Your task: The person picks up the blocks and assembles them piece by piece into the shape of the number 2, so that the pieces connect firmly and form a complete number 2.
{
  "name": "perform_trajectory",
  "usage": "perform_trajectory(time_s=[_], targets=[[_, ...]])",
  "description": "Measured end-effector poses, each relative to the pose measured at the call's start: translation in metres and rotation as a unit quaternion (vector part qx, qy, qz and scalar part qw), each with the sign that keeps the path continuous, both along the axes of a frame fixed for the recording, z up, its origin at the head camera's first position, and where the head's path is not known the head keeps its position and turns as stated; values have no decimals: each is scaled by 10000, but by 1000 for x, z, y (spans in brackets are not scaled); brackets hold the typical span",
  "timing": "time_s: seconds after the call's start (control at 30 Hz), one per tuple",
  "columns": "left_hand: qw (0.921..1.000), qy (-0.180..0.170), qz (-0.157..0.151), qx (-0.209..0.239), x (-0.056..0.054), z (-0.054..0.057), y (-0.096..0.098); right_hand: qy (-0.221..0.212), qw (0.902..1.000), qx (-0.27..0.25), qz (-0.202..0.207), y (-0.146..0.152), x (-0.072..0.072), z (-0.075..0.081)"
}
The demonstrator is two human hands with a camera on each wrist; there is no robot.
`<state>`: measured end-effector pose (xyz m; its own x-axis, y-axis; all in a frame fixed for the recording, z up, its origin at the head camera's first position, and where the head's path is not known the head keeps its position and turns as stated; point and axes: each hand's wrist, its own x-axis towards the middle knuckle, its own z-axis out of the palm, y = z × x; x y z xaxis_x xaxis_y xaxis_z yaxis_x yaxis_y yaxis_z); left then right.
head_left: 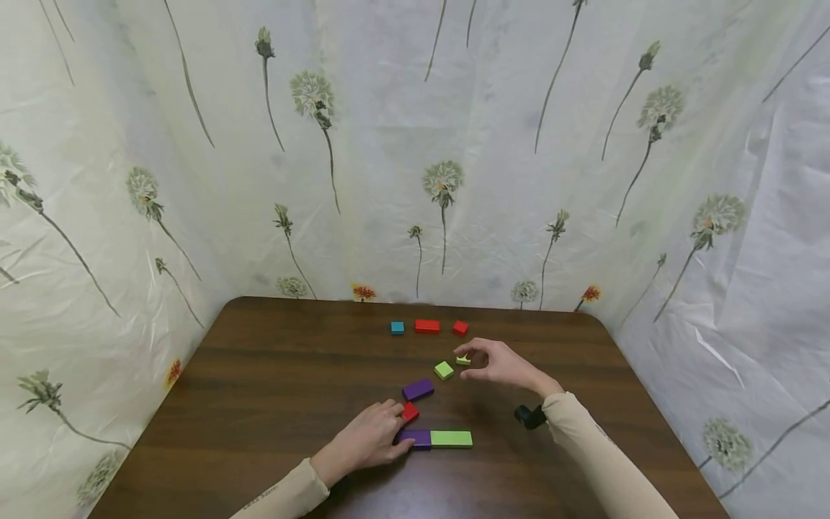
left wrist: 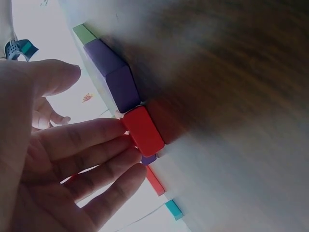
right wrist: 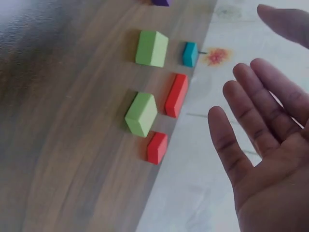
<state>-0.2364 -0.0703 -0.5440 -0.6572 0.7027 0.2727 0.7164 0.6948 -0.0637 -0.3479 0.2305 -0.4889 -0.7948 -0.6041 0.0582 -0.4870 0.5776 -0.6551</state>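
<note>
My left hand (head_left: 366, 440) touches a small red block (head_left: 410, 412) with its extended fingertips. In the left wrist view, that red block (left wrist: 144, 130) sits against the fingertips while the thumb stands apart. Just nearer me, a purple block (head_left: 420, 438) lies end to end with a long light green block (head_left: 452, 439), the left thumb by its left end. Over the right side of the table, my right hand (head_left: 501, 366) hovers, thumb and fingers spread, holding nothing. Closest to it are two light green blocks (head_left: 444, 370), the right one partly hidden by its fingers.
Another purple block (head_left: 418, 390) lies beyond the left hand. Along the far side of the wooden table (head_left: 292, 360) are a blue block (head_left: 398, 328), a longer red block (head_left: 427, 326) and a small red block (head_left: 460, 328). Flower-patterned curtains (head_left: 376, 180) surround the table.
</note>
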Motion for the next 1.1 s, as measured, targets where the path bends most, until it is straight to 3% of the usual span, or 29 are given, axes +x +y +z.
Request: perform_trajectory(time_s=[0.63, 1.1], targets=[[10000, -12, -3, -94, 1, 2, 1, -27, 9991, 112, 410, -27, -12, -10], [10000, -49, 32, -52, 2, 3, 0, 25, 9950, 572, 820, -44, -15, -17]])
